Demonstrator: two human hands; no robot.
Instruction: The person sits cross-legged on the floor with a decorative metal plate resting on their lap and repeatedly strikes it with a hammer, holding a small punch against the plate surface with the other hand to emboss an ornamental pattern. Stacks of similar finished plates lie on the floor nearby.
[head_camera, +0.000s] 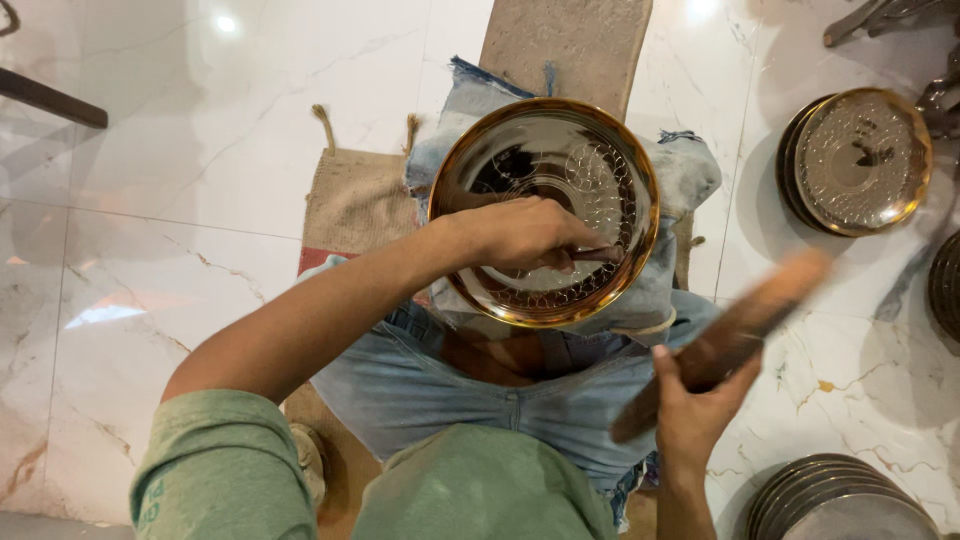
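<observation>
A round metal plate (545, 135) with a golden rim and an embossed pattern rests on folded denim cloth (690, 175) over my lap. My left hand (520, 232) lies over the plate's centre, fingers closed on a thin dark punch tool (597, 254) whose tip touches the plate's right side. My right hand (695, 405) grips a wooden stick (735, 335), blurred, raised to the right of the plate and apart from it.
A stack of similar plates (855, 160) sits at the right on the white marble floor (180, 150). More stacked plates (835, 500) lie bottom right and at the right edge (945, 285). A jute sack (355, 200) and a stone slab (565, 40) lie under and beyond my lap.
</observation>
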